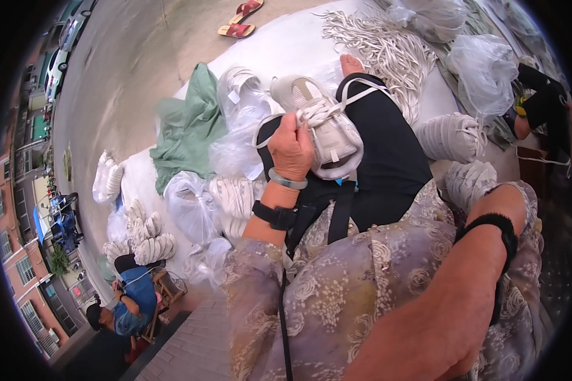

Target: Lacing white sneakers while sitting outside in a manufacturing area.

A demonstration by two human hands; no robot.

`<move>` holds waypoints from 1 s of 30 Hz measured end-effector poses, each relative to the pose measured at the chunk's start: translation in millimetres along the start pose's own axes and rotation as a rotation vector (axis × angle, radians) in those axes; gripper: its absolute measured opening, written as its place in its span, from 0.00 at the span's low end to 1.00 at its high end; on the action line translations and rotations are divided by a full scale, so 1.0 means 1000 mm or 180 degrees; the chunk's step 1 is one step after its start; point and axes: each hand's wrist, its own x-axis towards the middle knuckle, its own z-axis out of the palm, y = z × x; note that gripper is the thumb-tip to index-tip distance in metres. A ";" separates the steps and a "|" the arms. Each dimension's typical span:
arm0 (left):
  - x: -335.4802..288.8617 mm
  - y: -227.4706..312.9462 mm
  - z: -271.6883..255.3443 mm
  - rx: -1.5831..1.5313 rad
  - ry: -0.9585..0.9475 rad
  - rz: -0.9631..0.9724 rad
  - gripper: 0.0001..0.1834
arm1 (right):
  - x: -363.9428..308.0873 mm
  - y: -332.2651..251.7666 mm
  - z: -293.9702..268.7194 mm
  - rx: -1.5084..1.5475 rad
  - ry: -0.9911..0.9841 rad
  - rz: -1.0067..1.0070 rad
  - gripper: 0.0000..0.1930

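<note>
A pale beige sneaker [334,141] rests on my lap between my black-clad thighs, its toe pointing away from me. Its flat white lace [321,113] is threaded across the upper, and a loose length curves over my right knee. My left hand [291,149] is closed at the sneaker's left side, thumb and fingers pinching the lace. Close in front of me at the lower right, my right hand [419,311] appears large, apart from the sneaker. Its fingers are hidden, so whether it holds anything cannot be made out.
A heap of white laces [391,60] lies beyond my knee. Bundled pale shoes [451,138] sit at the right, clear plastic bags [194,206] and green cloth [194,124] at the left. Red sandals [238,30] lie far off. A person in blue [135,295] sits lower left.
</note>
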 end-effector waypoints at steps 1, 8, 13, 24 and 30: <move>0.002 -0.001 0.000 -0.0208 -0.0050 -0.0498 0.03 | -0.001 -0.003 0.001 -0.0039 -0.0079 0.0154 0.30; -0.003 -0.002 0.000 0.0024 -0.0131 -0.0308 0.03 | -0.003 0.007 0.009 -0.0546 0.0308 0.0000 0.25; -0.004 -0.004 0.002 0.0242 -0.0052 0.0528 0.06 | -0.008 0.011 0.009 -0.1377 0.0133 -0.0084 0.21; 0.009 -0.017 -0.003 -0.0016 -0.0556 -0.0574 0.04 | -0.038 -0.033 -0.023 -0.3476 -0.0587 0.0609 0.11; 0.002 -0.022 -0.002 -0.0587 -0.0553 -0.1114 0.03 | -0.127 0.037 -0.112 -0.4864 0.2241 0.3046 0.19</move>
